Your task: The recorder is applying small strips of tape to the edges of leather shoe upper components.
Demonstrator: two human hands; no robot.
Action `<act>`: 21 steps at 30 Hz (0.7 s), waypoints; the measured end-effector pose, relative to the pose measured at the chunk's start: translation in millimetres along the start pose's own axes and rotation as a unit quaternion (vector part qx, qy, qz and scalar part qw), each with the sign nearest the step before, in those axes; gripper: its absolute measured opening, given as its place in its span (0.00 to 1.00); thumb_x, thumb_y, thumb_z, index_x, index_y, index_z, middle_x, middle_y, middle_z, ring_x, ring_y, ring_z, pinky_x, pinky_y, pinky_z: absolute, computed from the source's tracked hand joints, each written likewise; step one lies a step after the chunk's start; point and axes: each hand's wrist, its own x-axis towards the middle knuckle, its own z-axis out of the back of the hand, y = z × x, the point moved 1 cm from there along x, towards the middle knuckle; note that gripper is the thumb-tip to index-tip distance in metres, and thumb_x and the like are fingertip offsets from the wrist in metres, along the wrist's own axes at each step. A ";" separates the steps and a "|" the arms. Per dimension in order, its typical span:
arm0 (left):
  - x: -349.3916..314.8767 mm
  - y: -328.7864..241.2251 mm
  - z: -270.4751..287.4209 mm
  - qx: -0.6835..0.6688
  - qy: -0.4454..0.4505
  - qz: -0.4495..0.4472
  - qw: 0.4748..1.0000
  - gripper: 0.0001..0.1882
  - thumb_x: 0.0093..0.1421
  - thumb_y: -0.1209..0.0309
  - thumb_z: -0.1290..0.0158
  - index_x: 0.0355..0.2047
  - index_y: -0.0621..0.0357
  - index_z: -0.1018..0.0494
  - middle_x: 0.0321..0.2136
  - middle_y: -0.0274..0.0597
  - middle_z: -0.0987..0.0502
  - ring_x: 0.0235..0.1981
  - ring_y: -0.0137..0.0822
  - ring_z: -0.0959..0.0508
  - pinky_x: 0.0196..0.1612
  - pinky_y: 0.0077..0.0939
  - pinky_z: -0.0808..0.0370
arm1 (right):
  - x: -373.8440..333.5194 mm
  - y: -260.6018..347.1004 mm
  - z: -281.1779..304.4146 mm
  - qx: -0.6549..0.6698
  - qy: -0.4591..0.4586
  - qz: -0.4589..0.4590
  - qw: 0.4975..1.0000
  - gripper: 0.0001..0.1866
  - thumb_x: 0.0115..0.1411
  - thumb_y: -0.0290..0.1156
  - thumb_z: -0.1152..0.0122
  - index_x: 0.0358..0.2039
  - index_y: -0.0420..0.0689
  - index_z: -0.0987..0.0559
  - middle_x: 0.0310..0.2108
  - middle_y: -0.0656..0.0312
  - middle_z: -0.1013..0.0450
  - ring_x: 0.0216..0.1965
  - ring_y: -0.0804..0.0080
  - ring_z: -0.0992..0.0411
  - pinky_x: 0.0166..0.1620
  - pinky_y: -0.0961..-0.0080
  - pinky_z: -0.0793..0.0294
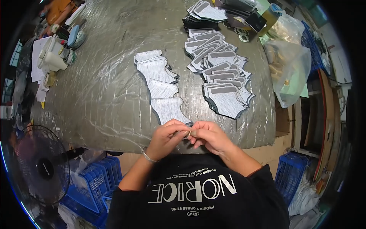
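My left hand [166, 140] and my right hand [214, 138] meet at the table's near edge, fingertips pinched together. Between them is a small pale thing, mostly covered by the fingers, that I cannot make out. Just beyond my left hand lies a column of overlapping heather-grey fabric pieces [166, 108] with curved outlines and dark edges. The nearest piece reaches almost to my fingers. Farther right, a longer row of similar grey pieces [225, 100], each bearing a darker grey strip, overlaps away from me.
The plastic-covered table [106, 91] stretches ahead. Tape rolls [244, 36] and a phone [255, 22] sit at the far right, by a clear plastic bag [288, 72]. White containers [52, 55] stand at the left. A fan [47, 168] and blue crates [93, 183] are at lower left. Another person [59, 13] is at far left.
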 end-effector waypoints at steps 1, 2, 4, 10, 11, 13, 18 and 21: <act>2.2 0.2 -1.6 0.005 0.004 -0.001 1.000 0.08 0.58 0.80 0.46 0.39 0.64 0.22 0.33 0.43 0.23 0.36 0.33 0.24 0.40 0.23 0.28 | -2.3 -2.0 1.9 0.025 -0.003 -0.004 1.000 0.06 0.62 0.28 0.44 0.34 0.39 0.25 0.31 0.61 0.24 0.29 0.79 0.26 0.31 0.82 0.23; 5.6 -0.4 -3.4 0.010 0.010 -0.003 1.000 0.07 0.58 0.80 0.45 0.38 0.63 0.22 0.33 0.43 0.23 0.36 0.33 0.24 0.40 0.24 0.28 | -5.1 -3.0 4.0 0.050 -0.007 -0.006 0.999 0.06 0.62 0.28 0.45 0.34 0.39 0.25 0.32 0.60 0.25 0.30 0.78 0.26 0.31 0.81 0.23; 7.9 -2.8 -1.3 0.023 0.023 -0.009 0.999 0.07 0.57 0.80 0.45 0.37 0.63 0.23 0.33 0.43 0.23 0.35 0.34 0.24 0.40 0.24 0.28 | -8.1 -4.5 4.0 0.075 -0.011 -0.011 0.997 0.06 0.62 0.28 0.45 0.34 0.39 0.25 0.32 0.60 0.25 0.30 0.78 0.26 0.31 0.81 0.23; 13.6 7.3 -4.8 0.066 -0.001 -0.051 0.997 0.04 0.58 0.81 0.45 0.33 0.63 0.24 0.30 0.38 0.26 0.31 0.29 0.28 0.36 0.19 0.32 | -18.2 -10.0 24.3 0.119 -0.043 0.043 0.991 0.05 0.62 0.27 0.46 0.34 0.38 0.26 0.32 0.58 0.26 0.32 0.75 0.25 0.32 0.78 0.21; 13.2 9.9 -5.0 0.047 -0.030 -0.034 0.998 0.04 0.58 0.81 0.46 0.35 0.64 0.25 0.32 0.40 0.25 0.33 0.30 0.27 0.38 0.20 0.31 | -23.3 -7.2 29.5 0.131 -0.086 0.079 0.984 0.04 0.61 0.26 0.46 0.34 0.38 0.27 0.32 0.58 0.26 0.31 0.74 0.25 0.32 0.77 0.20; 16.8 14.1 -4.0 0.044 -0.070 -0.047 0.995 0.04 0.60 0.80 0.47 0.36 0.66 0.26 0.35 0.40 0.27 0.33 0.28 0.28 0.39 0.17 0.32 | -35.6 -1.4 48.4 0.133 -0.175 0.168 0.961 0.03 0.60 0.23 0.47 0.34 0.38 0.27 0.30 0.56 0.26 0.29 0.72 0.25 0.33 0.75 0.19; 10.3 24.5 1.9 -0.097 -0.198 0.152 0.963 0.05 0.61 0.75 0.46 0.35 0.65 0.26 0.26 0.30 0.29 0.25 0.20 0.31 0.30 0.13 0.35 | -106.6 45.9 148.9 -0.019 -0.454 0.414 0.789 0.02 0.59 0.21 0.45 0.30 0.42 0.28 0.24 0.62 0.28 0.24 0.77 0.29 0.32 0.76 0.24; 7.8 26.0 6.5 -0.304 -0.213 0.237 0.898 0.08 0.61 0.72 0.44 0.36 0.65 0.27 0.17 0.26 0.33 0.11 0.14 0.45 0.14 0.13 0.51 | -169.9 55.4 244.8 -0.316 -0.661 0.347 0.586 0.10 0.58 0.23 0.41 0.41 0.37 0.25 0.32 0.61 0.26 0.33 0.75 0.26 0.38 0.79 0.26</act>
